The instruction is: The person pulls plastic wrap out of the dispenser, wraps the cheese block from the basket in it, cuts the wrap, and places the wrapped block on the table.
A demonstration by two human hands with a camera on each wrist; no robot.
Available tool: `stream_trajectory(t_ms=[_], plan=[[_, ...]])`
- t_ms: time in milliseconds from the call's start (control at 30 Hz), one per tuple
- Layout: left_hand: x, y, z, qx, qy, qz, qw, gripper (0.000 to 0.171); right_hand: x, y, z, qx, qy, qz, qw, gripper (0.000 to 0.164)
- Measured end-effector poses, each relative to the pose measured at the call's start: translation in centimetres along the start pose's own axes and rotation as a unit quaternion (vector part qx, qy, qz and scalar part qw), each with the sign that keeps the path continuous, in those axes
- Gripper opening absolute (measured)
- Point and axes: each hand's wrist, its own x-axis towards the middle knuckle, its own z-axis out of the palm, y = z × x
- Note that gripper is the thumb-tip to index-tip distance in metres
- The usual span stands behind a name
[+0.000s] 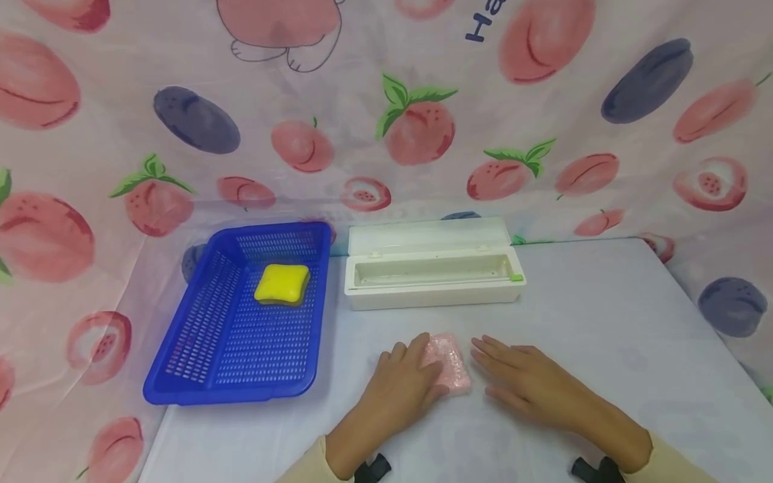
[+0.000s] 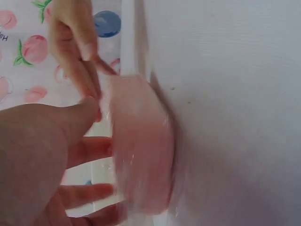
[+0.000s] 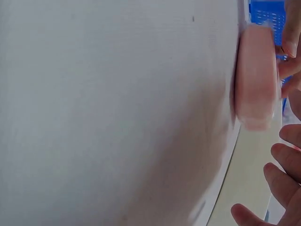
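A pink block wrapped in crinkly clear plastic (image 1: 449, 365) lies on the white-covered table, in front of the long white box. My left hand (image 1: 401, 382) is at its left side, fingers spread and fingertips right at the packet's edge; in the left wrist view the thumb is apart from the wrapped pink block (image 2: 141, 146). To the packet's right, my right hand (image 1: 531, 382) hovers with fingers extended and holds nothing. In the right wrist view a gap shows between the right-hand fingers (image 3: 282, 183) and the blurred pink block (image 3: 256, 77).
At the left stands a blue perforated basket (image 1: 181, 362) with a yellow sponge-like block (image 1: 282, 284) inside. The white box (image 1: 435, 295) has its lid (image 1: 429, 236) raised against the fruit-print cloth (image 1: 417, 188) at the back.
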Motion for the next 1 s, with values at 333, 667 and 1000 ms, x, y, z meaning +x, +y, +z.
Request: stream_trajectory(t_ms=[333,667,1000], plan=[[-0.3,-0.4,-0.4,-0.056,-0.059,-0.025,0.9964,0.04,0.3,-0.8,-0.1,0.055,-0.039,0.053,0.996,0.059],[-0.7,-1.2,0.2,-0.234,-0.078,-0.058,0.9675,0.043,1.8,-2.2,0.4,0.529,-0.14,0.32,0.773,0.069],[-1.0,-0.7,1.6,-0.508,-0.058,-0.162,0.8441,0.079,2.5,-2.9,0.9,0.599,-0.134,0.409,0.676,0.089]])
